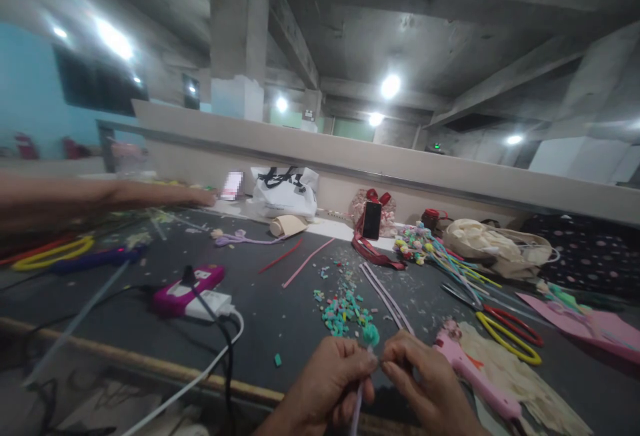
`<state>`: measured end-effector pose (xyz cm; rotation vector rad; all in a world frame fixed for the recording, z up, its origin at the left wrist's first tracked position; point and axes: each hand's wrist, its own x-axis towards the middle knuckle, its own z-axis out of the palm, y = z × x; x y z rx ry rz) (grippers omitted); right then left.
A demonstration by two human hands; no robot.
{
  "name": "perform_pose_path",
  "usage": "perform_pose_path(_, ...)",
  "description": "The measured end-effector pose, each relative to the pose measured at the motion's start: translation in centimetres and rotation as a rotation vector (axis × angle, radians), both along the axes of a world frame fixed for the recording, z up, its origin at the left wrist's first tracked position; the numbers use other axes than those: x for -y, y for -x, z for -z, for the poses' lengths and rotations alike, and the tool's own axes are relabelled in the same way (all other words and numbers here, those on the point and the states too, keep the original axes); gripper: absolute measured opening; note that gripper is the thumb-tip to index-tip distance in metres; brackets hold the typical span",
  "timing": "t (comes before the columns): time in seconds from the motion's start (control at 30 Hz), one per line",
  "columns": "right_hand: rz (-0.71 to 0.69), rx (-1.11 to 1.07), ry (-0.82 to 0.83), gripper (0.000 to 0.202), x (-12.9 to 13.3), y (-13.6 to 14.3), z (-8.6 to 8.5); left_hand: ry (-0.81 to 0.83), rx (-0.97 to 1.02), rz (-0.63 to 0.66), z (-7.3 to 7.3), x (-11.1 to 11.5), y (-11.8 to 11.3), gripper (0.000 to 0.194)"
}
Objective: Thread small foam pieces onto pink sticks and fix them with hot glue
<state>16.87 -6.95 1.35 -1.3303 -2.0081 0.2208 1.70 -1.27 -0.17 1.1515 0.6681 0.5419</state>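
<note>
My left hand (333,379) is closed around a pale lilac stem (357,413), whose lower end hangs below the fingers. A small teal tuft (371,335) shows at the stem's top, just above my left fingertips. Close on the right, my right hand (423,376) has its thumb and index finger pinched together near the tuft; whatever lies between them is too small to make out. Small teal and green pieces (345,313) are scattered on the dark table (280,329) beyond my hands. Two lilac strips (387,296) lie behind my right hand.
A pink glue gun (477,376) and red-and-yellow-handled scissors (507,336) lie at right. A magenta power strip (190,291) with cables sits at left. Farther back are a white bag (285,194), a phone (371,220) and flower stems (417,243). Another person's arm (100,199) reaches in from the left.
</note>
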Motion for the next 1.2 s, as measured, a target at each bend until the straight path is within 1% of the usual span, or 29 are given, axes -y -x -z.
perform_pose_path(0.07, 0.028, 0.004, 0.022, 0.012, -0.1, -0.7, -0.3, -0.087, -0.091, -0.096, -0.2, 0.2, 0.1, 0.026)
perform_pose_path(0.13, 0.051, -0.007, 0.045, 0.011, -0.2, -1.3, -0.8, -0.194, -0.178, -0.164, -0.5, 0.3, 0.2, 0.022)
perform_pose_path(0.27, 0.009, -0.001, 0.082, 0.012, -0.5, -2.0, -1.9, -0.37, -0.336, -0.155, -0.8, 0.3, 0.1, 0.022)
perform_pose_path(0.4, -0.048, 0.043, 0.106, 0.01, -0.6, -1.7, -2.4, -0.465, -0.447, -0.129, -0.6, 0.2, 0.0, 0.019)
perform_pose_path(0.53, -0.104, 0.136, 0.08, 0.011, -0.6, -1.3, -2.7, -0.489, -0.478, -0.099, -0.1, 0.1, 0.1, 0.018)
perform_pose_path(0.67, -0.135, 0.286, 0.038, 0.013, -0.8, -1.0, -2.9, -0.525, -0.502, -0.098, 0.4, -0.1, 0.0, 0.018)
perform_pose_path(0.87, -0.157, 0.473, -0.001, 0.017, -0.9, -0.2, -3.4, -0.607, -0.519, -0.103, 0.3, 0.0, -0.1, 0.017)
perform_pose_path(1.0, -0.153, 0.536, -0.015, 0.021, -1.0, 0.0, -3.4, -0.596, -0.536, -0.095, 0.3, 0.0, 0.0, 0.017)
perform_pose_path(1.2, -0.161, 0.546, 0.003, 0.019, -1.0, -0.4, -3.1, -0.535, -0.5, -0.075, 0.7, -0.1, -0.1, 0.016)
